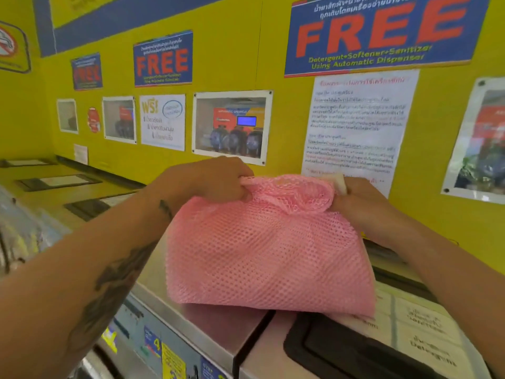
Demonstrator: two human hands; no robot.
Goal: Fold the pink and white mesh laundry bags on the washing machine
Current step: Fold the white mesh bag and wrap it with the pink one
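A pink mesh laundry bag (267, 250) hangs in the air above the top of a steel washing machine (218, 332). My left hand (218, 179) pinches its upper left corner. My right hand (360, 198) grips the upper right corner, where a small white piece (338, 181) shows between the fingers; I cannot tell what it is. The bag's top edge is bunched between my hands and its lower edge hangs just above the machine top. No separate white bag shows.
A row of washing machines (68, 192) runs back to the left along a yellow wall (273, 77) covered in posters. A second machine (382, 337) with a black detergent drawer and labels stands at the right, next to the steel one.
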